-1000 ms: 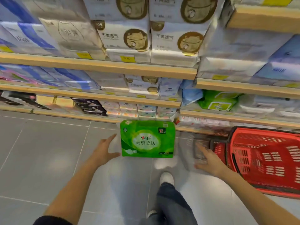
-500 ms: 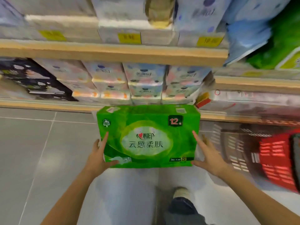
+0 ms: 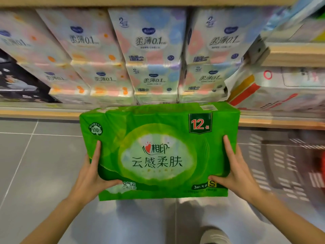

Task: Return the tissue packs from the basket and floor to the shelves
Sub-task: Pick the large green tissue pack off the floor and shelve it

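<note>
A large green tissue pack (image 3: 158, 150) marked "12" fills the middle of the view, upright in front of the bottom shelf (image 3: 40, 113). My left hand (image 3: 89, 175) grips its lower left side, thumb across the front. My right hand (image 3: 235, 169) grips its lower right side the same way. The pack's lower edge is above the grey floor tiles. The red basket (image 3: 318, 169) is a blurred shape at the far right edge; its contents cannot be made out.
Stacked pastel tissue packs (image 3: 153, 55) fill the bottom shelf right behind the green pack. Dark packs (image 3: 19, 85) sit at the left, white packs with red and yellow stripes (image 3: 270, 90) at the right. My shoe (image 3: 214, 235) shows at the bottom.
The view has dropped and closed in on the bottom shelf. Both hands have closed onto the green pack's sides, where earlier they were only reaching towards it.
</note>
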`<state>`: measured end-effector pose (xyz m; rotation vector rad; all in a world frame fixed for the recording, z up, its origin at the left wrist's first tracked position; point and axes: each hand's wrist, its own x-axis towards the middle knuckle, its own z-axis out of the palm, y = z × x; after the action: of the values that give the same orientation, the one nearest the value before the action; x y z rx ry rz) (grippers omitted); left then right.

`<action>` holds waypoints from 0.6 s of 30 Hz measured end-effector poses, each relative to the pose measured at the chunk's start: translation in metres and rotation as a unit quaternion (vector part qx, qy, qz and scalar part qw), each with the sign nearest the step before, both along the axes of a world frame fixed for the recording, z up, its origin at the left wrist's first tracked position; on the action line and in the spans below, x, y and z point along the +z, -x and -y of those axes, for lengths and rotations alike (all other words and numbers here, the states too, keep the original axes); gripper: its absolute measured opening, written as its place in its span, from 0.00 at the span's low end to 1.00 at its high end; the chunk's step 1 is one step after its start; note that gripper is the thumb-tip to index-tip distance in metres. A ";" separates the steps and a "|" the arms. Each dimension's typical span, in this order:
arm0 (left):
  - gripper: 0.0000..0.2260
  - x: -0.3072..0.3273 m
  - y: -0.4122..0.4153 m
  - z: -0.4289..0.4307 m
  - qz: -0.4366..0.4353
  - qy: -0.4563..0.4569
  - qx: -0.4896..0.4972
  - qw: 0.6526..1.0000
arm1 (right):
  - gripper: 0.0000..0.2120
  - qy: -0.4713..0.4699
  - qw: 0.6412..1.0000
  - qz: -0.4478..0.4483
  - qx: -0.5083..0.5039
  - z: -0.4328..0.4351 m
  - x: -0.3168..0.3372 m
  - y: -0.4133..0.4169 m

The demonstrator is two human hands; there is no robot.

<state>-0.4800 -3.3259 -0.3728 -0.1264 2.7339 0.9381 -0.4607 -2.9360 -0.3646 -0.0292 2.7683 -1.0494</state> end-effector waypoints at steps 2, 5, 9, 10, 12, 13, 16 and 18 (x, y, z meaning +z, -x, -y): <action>0.60 0.008 -0.008 -0.005 -0.008 0.005 0.005 1.000 | 0.63 -0.014 1.000 0.000 0.000 0.003 0.006 -0.005; 0.60 0.033 -0.018 -0.010 -0.010 -0.002 0.017 1.000 | 0.63 -0.022 1.000 -0.003 -0.003 0.004 0.030 -0.013; 0.59 0.100 -0.028 -0.012 -0.011 0.015 0.024 1.000 | 0.63 -0.017 1.000 -0.002 -0.006 0.001 0.097 -0.020; 0.59 0.122 -0.030 -0.012 -0.015 0.016 0.026 0.999 | 0.63 -0.018 1.000 -0.007 -0.007 0.001 0.120 -0.022; 0.59 0.177 -0.033 -0.013 -0.021 0.013 0.026 0.999 | 0.64 -0.024 1.000 -0.017 -0.007 0.001 0.174 -0.025; 0.58 0.207 -0.035 -0.014 -0.025 0.016 0.024 0.999 | 0.64 -0.025 0.999 -0.019 -0.010 0.001 0.203 -0.028; 0.60 0.306 -0.036 -0.017 -0.053 0.017 0.015 0.998 | 0.64 -0.015 0.999 -0.026 -0.026 -0.003 0.297 -0.040; 0.61 0.378 -0.034 -0.021 -0.073 0.009 -0.001 0.997 | 0.64 -0.013 0.998 -0.040 -0.038 -0.005 0.366 -0.049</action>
<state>-0.4462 -3.3047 0.0049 -0.0616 2.8763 0.9575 -0.4118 -2.9312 0.0019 0.0398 2.8753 -1.0521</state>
